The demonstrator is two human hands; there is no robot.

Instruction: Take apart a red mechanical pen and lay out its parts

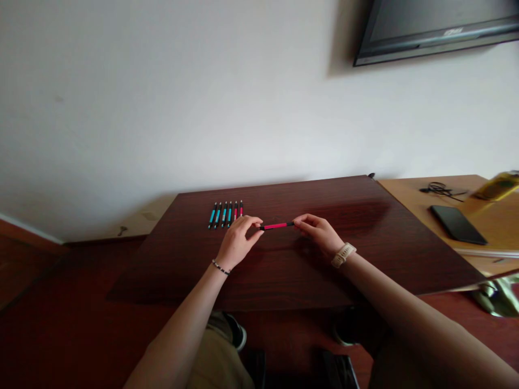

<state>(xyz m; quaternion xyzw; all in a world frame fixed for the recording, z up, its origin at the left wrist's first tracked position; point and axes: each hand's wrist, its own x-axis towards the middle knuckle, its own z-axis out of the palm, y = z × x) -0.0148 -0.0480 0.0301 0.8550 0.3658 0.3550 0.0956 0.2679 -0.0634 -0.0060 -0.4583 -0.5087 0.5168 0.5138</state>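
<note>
Over the dark wooden table [324,270], a pink pen [276,226] with black ends lies nearly level between the two hands, its right end slightly farther from the body. The left hand [236,237] pinches one end between thumb and index finger, and the right hand [320,232] holds the other end in its fingertips, the thumb and index finger close together. Whether the pen touches the tabletop is hard to tell.

Just beyond the left hand, a row of pens [224,215] rests on the table, lined up side by side with small gaps: four are blue, and the two nearest the right are pink (the hand partly covers the lower ends of those two). A beaded bracelet [221,267] circles the left wrist, and a pale watch [344,255] is on the right one.

To the right, a lighter wooden surface [500,224] adjoins the table. It bears a black phone [457,224], a loosely coiled black cable [441,190] and a yellow object [497,186], blurred at the edge of view. A dark screen [441,32] hangs on the pale wall [203,97] above.
</note>
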